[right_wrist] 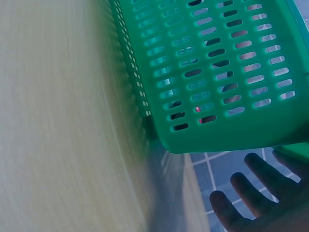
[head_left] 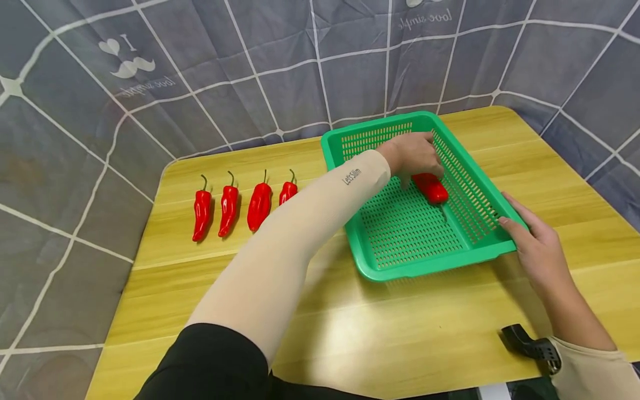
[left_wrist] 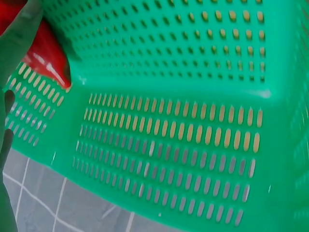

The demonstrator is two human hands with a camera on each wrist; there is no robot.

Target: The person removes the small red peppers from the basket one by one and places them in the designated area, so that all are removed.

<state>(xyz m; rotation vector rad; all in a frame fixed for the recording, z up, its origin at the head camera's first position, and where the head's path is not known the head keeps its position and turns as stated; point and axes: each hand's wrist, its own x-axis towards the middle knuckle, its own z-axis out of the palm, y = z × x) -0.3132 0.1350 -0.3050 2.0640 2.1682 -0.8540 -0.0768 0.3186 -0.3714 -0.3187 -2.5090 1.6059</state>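
Note:
My left hand [head_left: 412, 155] reaches down inside the green basket [head_left: 370, 272] and holds a red pepper [head_left: 432, 190] near the basket's right wall. The left wrist view shows that pepper [left_wrist: 48, 50] with a finger [left_wrist: 19, 36] lying across it; the rest of the grip is partly cut off. At the basket's near right corner, my right hand [head_left: 542, 244] grips the rim, thumb on top. In the right wrist view its fingers [right_wrist: 258, 203] spread along the outside, below the rim.
Several red peppers [head_left: 229, 208] lie in a row on the wooden table [head_left: 200, 289], left of the basket, stems pointing away; the left forearm partly covers one. A grey tile-patterned curtain [head_left: 280, 61] borders the table's back and sides. A black strap [head_left: 530, 344] sits by the right wrist.

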